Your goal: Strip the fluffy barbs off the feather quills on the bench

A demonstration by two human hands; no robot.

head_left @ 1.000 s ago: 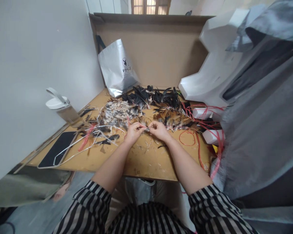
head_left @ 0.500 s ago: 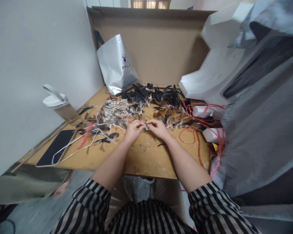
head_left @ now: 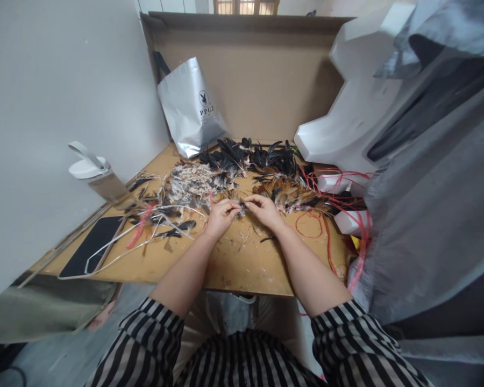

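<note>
My left hand (head_left: 222, 217) is closed in a pinch over the middle of the table. A small greyish feather (head_left: 242, 211) sticks out from its fingertips. Close beside it on the right, my right hand (head_left: 265, 213) has its thumb and fingers drawn together; whatever lies between them is too small to make out. Just beyond my hands, a brown feather bunch (head_left: 284, 191) lies to the right and a pale speckled feather pile (head_left: 193, 180) to the left. Behind these stretch black feathers (head_left: 272, 157).
A phone (head_left: 91, 244), white strips (head_left: 135, 243) and a pink ribbon (head_left: 141, 226) lie at left, near a lidded cup (head_left: 105, 180). Behind stands a silver bag (head_left: 189, 107). Red strings (head_left: 339, 199) tangle at right, beside white foam (head_left: 326, 134) and grey cloth (head_left: 435, 215).
My right fingertips have moved slightly right, away from my left ones, so a small gap shows between the hands. The left hand keeps its pinch.
</note>
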